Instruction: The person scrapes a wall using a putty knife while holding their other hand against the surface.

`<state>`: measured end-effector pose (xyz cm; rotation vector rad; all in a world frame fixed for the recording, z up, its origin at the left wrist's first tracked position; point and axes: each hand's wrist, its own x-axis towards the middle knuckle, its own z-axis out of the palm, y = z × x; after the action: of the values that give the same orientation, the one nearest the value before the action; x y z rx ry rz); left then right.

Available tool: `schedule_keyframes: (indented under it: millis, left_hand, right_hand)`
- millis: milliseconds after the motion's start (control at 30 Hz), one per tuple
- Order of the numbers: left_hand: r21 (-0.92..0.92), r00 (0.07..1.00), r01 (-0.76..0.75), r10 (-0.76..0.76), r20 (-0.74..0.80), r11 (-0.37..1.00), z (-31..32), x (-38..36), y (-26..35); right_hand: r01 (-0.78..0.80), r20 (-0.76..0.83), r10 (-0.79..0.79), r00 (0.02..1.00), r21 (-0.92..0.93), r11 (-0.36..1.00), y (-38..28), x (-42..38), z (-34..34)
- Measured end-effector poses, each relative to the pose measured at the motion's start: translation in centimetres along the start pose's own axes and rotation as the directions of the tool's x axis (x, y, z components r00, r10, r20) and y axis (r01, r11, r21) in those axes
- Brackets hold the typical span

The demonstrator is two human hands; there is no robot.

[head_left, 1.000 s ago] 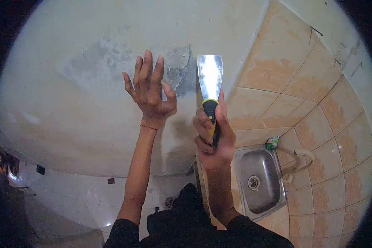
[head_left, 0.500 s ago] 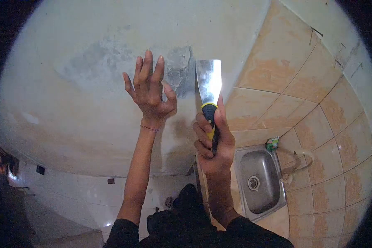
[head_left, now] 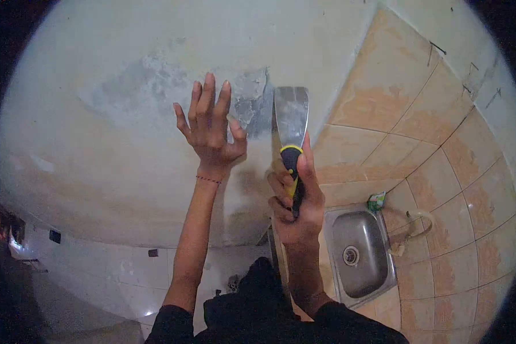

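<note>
My right hand (head_left: 297,195) is wrapped round the black and yellow handle of a putty knife (head_left: 292,117). Its wide metal blade points up, in front of the pale wall (head_left: 304,40), just right of a grey patch of peeled paint (head_left: 252,103). My left hand (head_left: 212,129) has its fingers spread, palm towards the wall, over the patch; whether it presses on the wall is hard to tell. A thin cord circles the left wrist.
A steel sink (head_left: 361,252) is set in a counter at the lower right, with a green packet (head_left: 376,200) at its upper edge and a tap (head_left: 421,223) beside it. Orange-beige tiles (head_left: 378,103) cover the right wall. White floor tiles (head_left: 120,264) lie lower left.
The view has shifted slightly, and both hands appear a little lower. The blade's bright glare has faded to a duller grey. Both hands keep the same pose.
</note>
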<state>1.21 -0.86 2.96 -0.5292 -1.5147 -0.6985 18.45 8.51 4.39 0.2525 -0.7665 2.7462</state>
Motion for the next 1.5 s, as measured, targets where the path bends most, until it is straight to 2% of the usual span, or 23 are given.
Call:
schedule_keyframes:
  millis: [133, 233, 333, 400, 533, 733, 833, 1033, 1133, 1233, 1500]
  left_hand:
    - [-0.009, 1.0, 0.0, 0.0, 0.001, 1.0, 0.0, -0.2, -0.1]
    - [-0.015, 1.0, -0.007, 0.007, -0.007, 1.0, 0.0, 0.0, 0.0]
    - [0.002, 1.0, -0.002, 0.002, 0.001, 1.0, 0.0, -0.1, -0.1]
    - [0.0, 1.0, -0.003, 0.003, -0.008, 1.0, 0.2, -0.1, -0.1]
    - [0.005, 1.0, -0.006, 0.006, 0.0, 1.0, 0.1, -0.1, -0.2]
    - [0.005, 1.0, -0.005, 0.005, 0.0, 1.0, 0.1, -0.2, -0.1]
    - [0.002, 1.0, -0.015, 0.015, -0.012, 1.0, 0.3, 0.0, -0.4]
    - [-0.01, 1.0, 0.003, -0.003, 0.001, 1.0, 0.1, -0.2, 0.0]
    - [0.001, 1.0, -0.011, 0.011, -0.008, 1.0, 0.3, -0.1, -0.4]
    - [0.0, 1.0, -0.017, 0.017, -0.009, 1.0, 0.3, -0.2, -0.4]
    - [0.003, 1.0, -0.022, 0.022, -0.007, 1.0, 0.2, -0.2, -0.3]
  right_hand:
    - [0.007, 0.035, -0.005, 0.999, -0.064, 0.998, -0.3, 0.3, 0.1]
    - [-0.015, -0.022, 0.013, 1.0, -0.089, 0.996, -0.2, -0.3, -0.1]
    - [-0.015, 0.045, 0.015, 0.999, -0.019, 1.0, -0.2, 0.0, -0.6]
    - [0.002, 0.05, 0.001, 0.999, -0.054, 0.999, -0.3, 0.5, -0.1]
    - [-0.021, -0.033, 0.021, 0.999, -0.004, 1.0, -0.2, -0.2, 0.1]
    - [0.004, 0.029, -0.002, 1.0, -0.086, 0.996, -0.6, 0.3, 0.0]
    - [-0.019, 0.026, 0.019, 0.999, 0.006, 1.0, -0.3, -0.2, -0.8]
    - [-0.008, 0.04, 0.007, 0.999, 0.017, 1.0, -0.3, 0.3, -0.3]
    - [-0.019, -0.015, 0.018, 1.0, -0.031, 0.999, -0.4, -0.3, -0.6]
    - [0.017, 0.03, -0.015, 0.999, -0.067, 0.998, -0.5, 0.2, -0.6]
    - [0.0, 0.013, 0.0, 1.0, -0.028, 1.0, -0.5, -0.1, -0.2]
